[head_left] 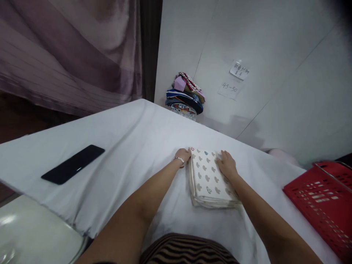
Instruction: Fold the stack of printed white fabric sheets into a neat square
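A folded white cloth with grey and coloured mushroom-like prints lies in several layers on the white-covered table. At its far left corner is my left hand, wearing a silver bracelet, its fingers closed around the cloth's edge. My right hand rests on the cloth's right side near the far corner, fingers stretched out. The underside of the cloth is hidden.
A black phone-like slab lies on the table at the left. On the right stands a red perforated basket. Folded clothes are stacked beyond the table's far edge, by the wall with paper notes.
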Motion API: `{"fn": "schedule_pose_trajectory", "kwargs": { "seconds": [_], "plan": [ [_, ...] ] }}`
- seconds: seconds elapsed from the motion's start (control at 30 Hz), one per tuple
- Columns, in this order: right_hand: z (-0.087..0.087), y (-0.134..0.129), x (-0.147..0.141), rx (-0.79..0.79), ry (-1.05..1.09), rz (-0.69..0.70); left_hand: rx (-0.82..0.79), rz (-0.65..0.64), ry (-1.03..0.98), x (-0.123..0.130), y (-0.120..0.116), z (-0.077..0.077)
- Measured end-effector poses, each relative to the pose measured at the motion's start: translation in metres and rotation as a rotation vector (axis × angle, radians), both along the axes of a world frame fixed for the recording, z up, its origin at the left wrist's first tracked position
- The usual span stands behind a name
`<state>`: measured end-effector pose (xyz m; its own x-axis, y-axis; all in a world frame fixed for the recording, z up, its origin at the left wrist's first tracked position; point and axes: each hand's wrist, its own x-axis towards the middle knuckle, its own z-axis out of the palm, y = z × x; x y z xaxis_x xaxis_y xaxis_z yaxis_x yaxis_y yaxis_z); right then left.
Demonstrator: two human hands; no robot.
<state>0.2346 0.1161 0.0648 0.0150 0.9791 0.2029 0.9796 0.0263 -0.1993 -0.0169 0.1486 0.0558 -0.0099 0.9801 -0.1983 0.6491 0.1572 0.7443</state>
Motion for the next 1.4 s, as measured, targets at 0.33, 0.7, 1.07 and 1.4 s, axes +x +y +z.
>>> {"fn": "schedule_pose_trajectory", "kwargs": {
  "seconds": [0.33,0.7,1.07,1.4],
  "plan": [
    [-0.006,0.004,-0.097,-0.145,0.046,0.519,-0.009,0.018,-0.028,-0.002,0.004,-0.004],
    [0.000,0.013,-0.096,-0.188,0.252,0.418,0.041,0.027,-0.003,-0.002,0.006,-0.001],
    [-0.007,0.022,-0.091,-0.144,0.148,0.389,0.110,-0.049,0.138,-0.001,0.010,0.000],
    [-0.012,0.025,-0.087,-0.101,0.058,0.373,0.182,-0.029,0.141,-0.001,0.008,-0.008]
  ]
}}
